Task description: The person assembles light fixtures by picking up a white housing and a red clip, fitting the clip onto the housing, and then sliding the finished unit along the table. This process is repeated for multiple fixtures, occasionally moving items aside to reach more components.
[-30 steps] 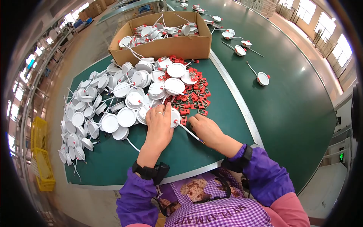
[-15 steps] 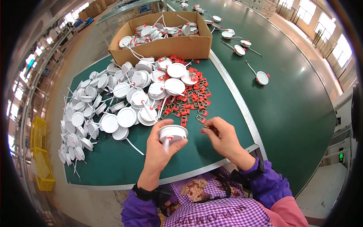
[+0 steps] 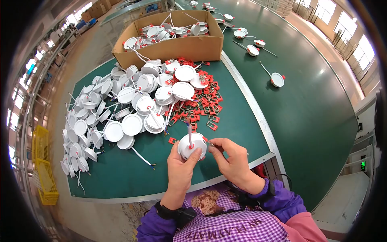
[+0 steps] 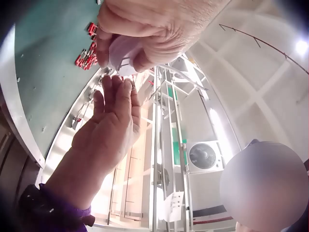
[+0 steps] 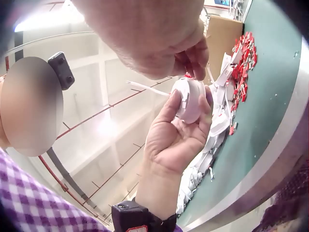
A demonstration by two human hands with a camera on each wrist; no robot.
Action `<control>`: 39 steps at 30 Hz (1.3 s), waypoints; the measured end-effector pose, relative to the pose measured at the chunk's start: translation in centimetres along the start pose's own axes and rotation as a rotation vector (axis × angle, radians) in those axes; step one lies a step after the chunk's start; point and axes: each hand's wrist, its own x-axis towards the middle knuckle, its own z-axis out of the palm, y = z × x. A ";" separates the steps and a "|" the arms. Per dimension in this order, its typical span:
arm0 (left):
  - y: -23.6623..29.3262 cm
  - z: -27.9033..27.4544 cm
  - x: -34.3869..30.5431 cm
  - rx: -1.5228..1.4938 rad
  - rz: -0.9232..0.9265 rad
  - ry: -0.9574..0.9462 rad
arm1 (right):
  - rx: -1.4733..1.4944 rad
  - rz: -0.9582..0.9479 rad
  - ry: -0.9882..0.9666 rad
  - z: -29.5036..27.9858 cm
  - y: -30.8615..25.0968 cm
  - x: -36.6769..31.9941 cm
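Observation:
My left hand (image 3: pixel 179 173) grips a white round downlight (image 3: pixel 187 151) by its sides, thumb across its back. A white cable (image 3: pixel 190 135) rises from the red grommet on that back. At the rim, my right hand (image 3: pixel 234 161) pinches a small red spring clip (image 5: pixel 188 75) between thumb and fingertips. Part of the clip is hidden by the fingers. In the right wrist view, the left hand's palm is under the downlight (image 5: pixel 190 99). Just beyond the hands, one loose red clip (image 3: pixel 173 140) lies on the green table.
White downlights (image 3: pixel 114 131) heap on the left of the table, beside a pile of red clips (image 3: pixel 207 99). Behind them stands a cardboard box (image 3: pixel 173 50) full of lamps. Several clipped downlights (image 3: pixel 277 79) lie on the green surface (image 3: pixel 306 121) to the right, past a metal edge (image 3: pixel 250 97).
The left hand took a downlight from the pile, brought it nearer and turned its back up. The right hand picked up a red clip and moved it to the downlight's rim.

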 end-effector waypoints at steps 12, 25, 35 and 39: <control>-1.7 -0.5 -0.2 0.130 0.137 0.003 | -0.053 0.068 -0.082 0.1 -0.2 -0.4; -1.5 -0.7 0.3 0.210 0.172 -0.026 | 0.097 0.178 -0.077 0.4 0.3 -0.2; -1.1 -0.7 -0.8 0.060 0.014 -0.093 | 0.138 0.262 -0.128 -0.7 0.4 -0.1; -1.9 -0.4 -1.9 -0.045 -0.062 -0.096 | 0.474 0.487 -0.168 -1.5 0.4 -1.3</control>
